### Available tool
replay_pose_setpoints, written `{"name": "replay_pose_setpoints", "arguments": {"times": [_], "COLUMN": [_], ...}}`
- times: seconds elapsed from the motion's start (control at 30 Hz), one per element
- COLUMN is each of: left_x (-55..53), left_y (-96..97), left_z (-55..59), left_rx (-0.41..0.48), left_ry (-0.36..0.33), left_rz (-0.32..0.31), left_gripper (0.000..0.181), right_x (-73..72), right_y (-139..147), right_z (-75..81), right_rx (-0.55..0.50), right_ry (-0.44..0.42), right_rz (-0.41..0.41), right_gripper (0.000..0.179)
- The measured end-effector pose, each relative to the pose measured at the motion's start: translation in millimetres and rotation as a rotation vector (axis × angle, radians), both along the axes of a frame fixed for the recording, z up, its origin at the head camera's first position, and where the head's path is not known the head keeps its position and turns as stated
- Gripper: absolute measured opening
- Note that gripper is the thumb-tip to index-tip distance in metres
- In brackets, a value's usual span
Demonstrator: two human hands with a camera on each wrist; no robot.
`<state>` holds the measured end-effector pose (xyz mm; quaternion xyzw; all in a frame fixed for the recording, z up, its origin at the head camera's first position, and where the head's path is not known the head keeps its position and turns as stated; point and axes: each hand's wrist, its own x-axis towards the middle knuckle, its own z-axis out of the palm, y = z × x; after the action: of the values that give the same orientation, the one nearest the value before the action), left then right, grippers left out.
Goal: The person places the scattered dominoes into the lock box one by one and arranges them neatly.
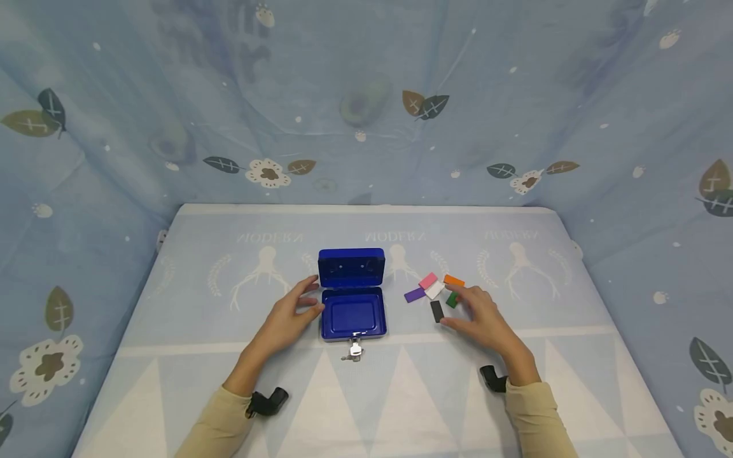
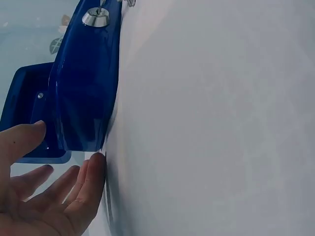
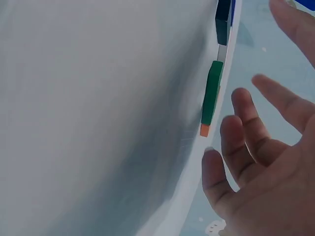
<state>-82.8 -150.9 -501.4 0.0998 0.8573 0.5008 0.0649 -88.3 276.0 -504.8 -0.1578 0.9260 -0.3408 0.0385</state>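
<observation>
A blue metal cash box [image 1: 354,312] stands on the table with its lid [image 1: 351,267] raised and nothing inside. Keys [image 1: 356,348] hang from the lock [image 2: 96,17] at its front. My left hand [image 1: 292,318] is at the box's left side, fingers spread and thumb near the rim. Over a small group of blocks hovers my right hand [image 1: 481,321], its fingers loosely bent and nothing held. Under and beside it lie a black block [image 1: 437,312], a green block [image 3: 212,93], an orange block [image 1: 454,280], a white block [image 1: 434,290], a pink block [image 1: 428,280] and a purple block [image 1: 415,295].
A patterned cloth covers the table [image 1: 189,280]. Blue printed curtains [image 1: 355,63] enclose its back and sides. Black wrist cameras [image 1: 268,402] are strapped at both cuffs, close over the table's front part.
</observation>
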Motion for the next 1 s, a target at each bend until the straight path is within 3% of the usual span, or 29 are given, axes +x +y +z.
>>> {"name": "replay_pose_setpoints", "arguments": {"times": [0.23,0.53,1.0], "left_x": [1.1,-0.5,0.0], "left_y": [3.2,2.1,3.6], "left_z": [0.7,-4.5,-5.2], "left_rx": [0.06,0.094,0.126], "left_ry": [-0.073,-0.094,-0.115], "left_rz": [0.001,0.007,0.011], "left_gripper": [0.063,0.06,0.06], "right_x": [-1.7,-1.5,-2.5], "right_y": [1.3,0.3,-1.8], "right_z": [-2.0,-2.7,-6.3], "right_rx": [-0.042,-0.044,-0.026], "right_ry": [-0.036,-0.07,-0.092], "right_rz": [0.078,0.119,0.084], "right_gripper": [0.063,0.056,0.052]}}
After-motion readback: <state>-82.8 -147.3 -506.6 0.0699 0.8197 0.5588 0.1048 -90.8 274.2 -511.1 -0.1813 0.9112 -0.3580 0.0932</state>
